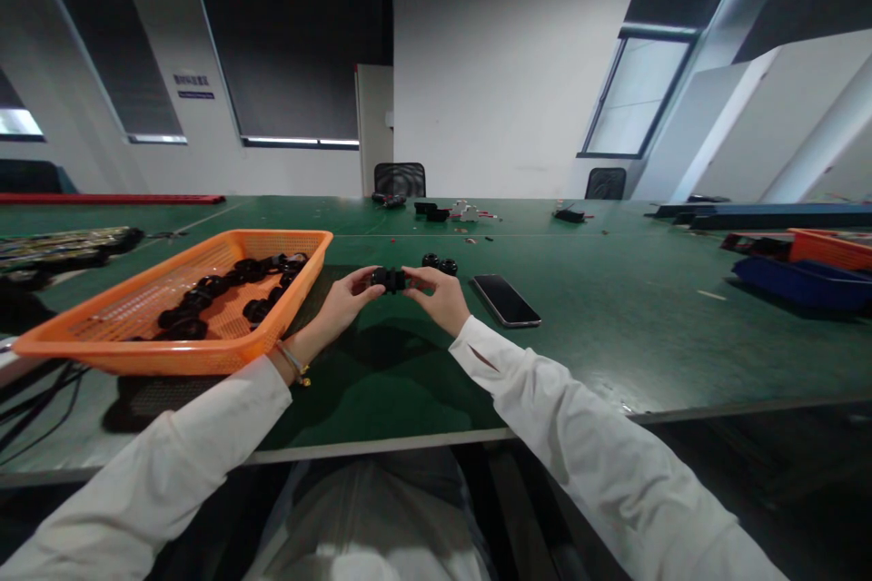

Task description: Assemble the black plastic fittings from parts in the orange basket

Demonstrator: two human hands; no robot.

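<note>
My left hand (349, 295) and my right hand (440, 295) meet over the green table (613, 327), both gripping one small black round part (391, 279) between their fingertips. The part is held a little above the table surface. Just behind my right hand lie two more black round parts (440, 264). To the left stands an orange mesh basket (136, 336) holding several black ring-shaped parts (224, 286). Both arms are in white sleeves, and a thin bracelet is on my left wrist.
A dark phone (506, 300) lies flat right of my hands. Small parts (450, 211) sit at the table's far side near two chairs. An orange tray (827, 247) on a blue one (800, 281) stands far right. Cables hang at the left edge.
</note>
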